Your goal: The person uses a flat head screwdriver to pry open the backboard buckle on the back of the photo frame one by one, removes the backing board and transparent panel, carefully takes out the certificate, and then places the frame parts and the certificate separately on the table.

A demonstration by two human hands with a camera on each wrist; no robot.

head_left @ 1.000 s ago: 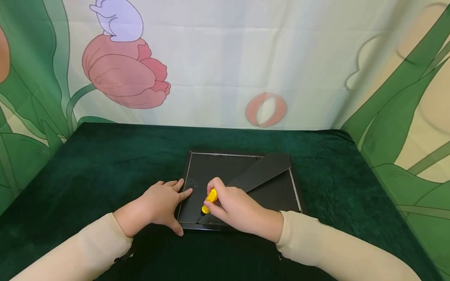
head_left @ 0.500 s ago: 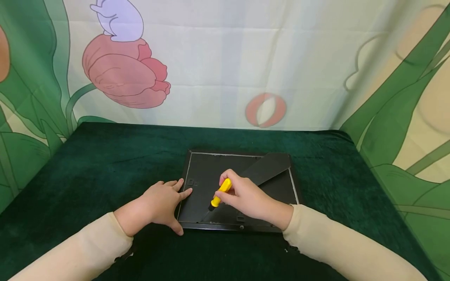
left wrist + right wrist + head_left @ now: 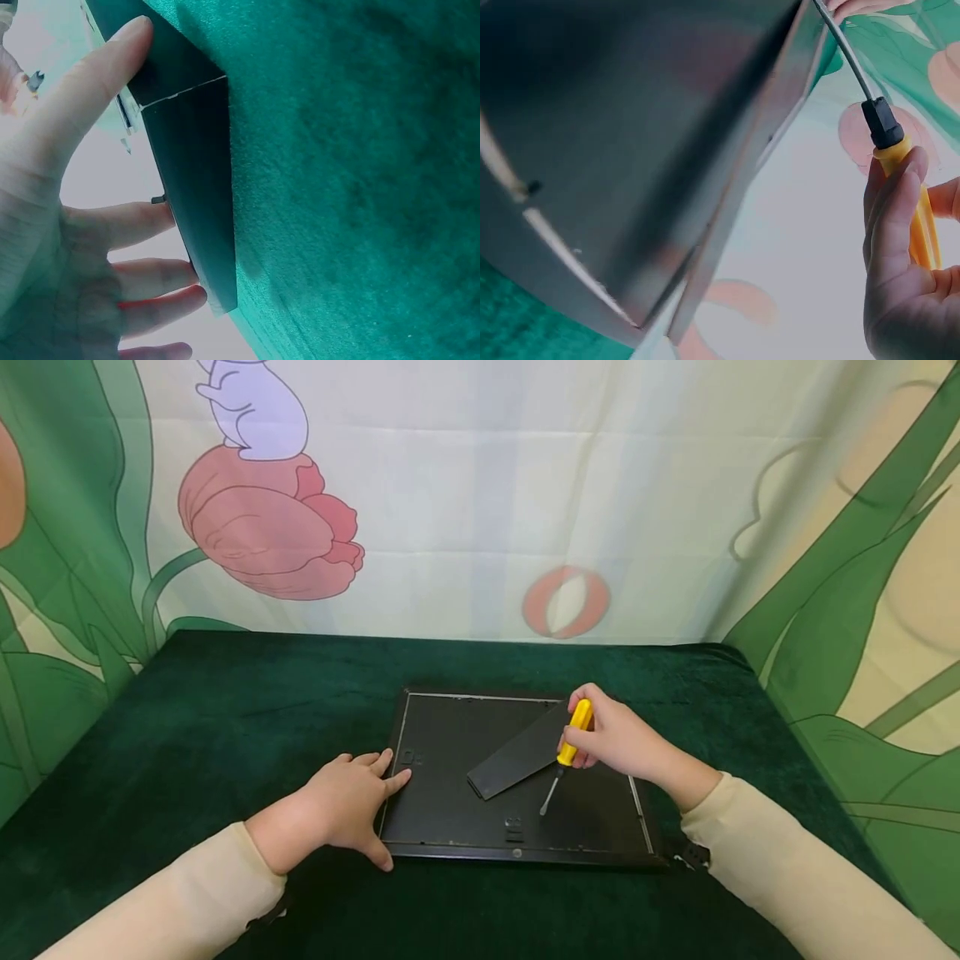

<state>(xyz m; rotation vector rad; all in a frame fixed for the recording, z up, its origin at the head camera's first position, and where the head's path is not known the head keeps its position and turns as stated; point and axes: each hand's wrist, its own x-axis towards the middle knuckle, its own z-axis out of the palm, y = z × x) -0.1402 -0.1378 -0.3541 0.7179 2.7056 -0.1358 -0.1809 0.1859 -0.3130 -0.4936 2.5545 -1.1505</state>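
Observation:
A black picture frame (image 3: 442, 727) lies back side up, its folding stand leg (image 3: 517, 756) slanting across the backing. My left hand (image 3: 348, 802) rests at the frame's near left corner with fingers spread. In the left wrist view its thumb (image 3: 112, 67) touches one side of the corner, and the other fingers lie along the adjoining side. Over the right half of the frame, my right hand (image 3: 622, 739) grips a screwdriver (image 3: 579, 727) by its yellow handle. The metal shaft points down toward the backing, apart from the small black tabs (image 3: 513, 831) near the front edge.
Dark green velvet cloth (image 3: 262, 710) covers the table around the frame. Behind it hangs a printed curtain (image 3: 450, 527) with a tulip and a rabbit. A dark band (image 3: 696, 854) shows at the right sleeve's cuff.
My right hand has moved right and away from me with the screwdriver, lifting its tip from the near left edge of the frame. The left hand stays in place.

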